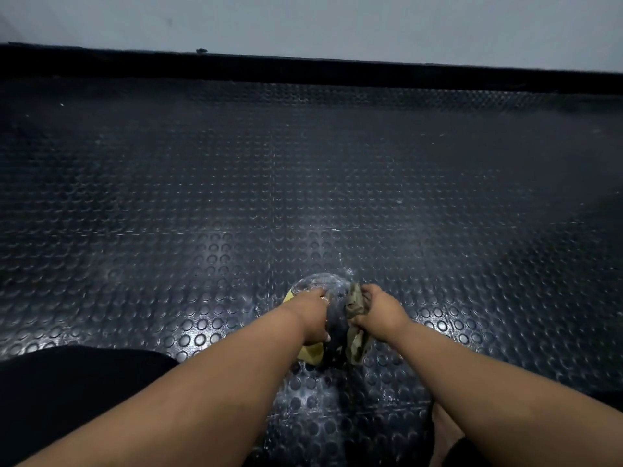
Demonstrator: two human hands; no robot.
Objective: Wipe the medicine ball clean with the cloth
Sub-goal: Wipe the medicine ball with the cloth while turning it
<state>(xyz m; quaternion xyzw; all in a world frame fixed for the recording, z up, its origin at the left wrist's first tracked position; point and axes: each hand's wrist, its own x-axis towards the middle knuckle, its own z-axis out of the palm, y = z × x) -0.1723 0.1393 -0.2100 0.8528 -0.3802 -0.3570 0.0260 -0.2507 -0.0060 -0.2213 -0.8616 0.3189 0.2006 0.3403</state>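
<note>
A medicine ball (320, 288), dark with yellow patches, is being steadied on a studded rubber floor (202, 197), near the lower middle of the view. The left hand (315, 315) is being laid over the ball's left side, fingers spread across the top, thumb low. A crumpled, drab cloth (354, 305) is being gripped in the right hand (377, 311) and pressed against the ball's right side. A pale wall (303, 21) is being seen far off. For a good wipe, the ball probably needs holding firm and turning bit by bit, so that every patch is being reached, underside included.
</note>
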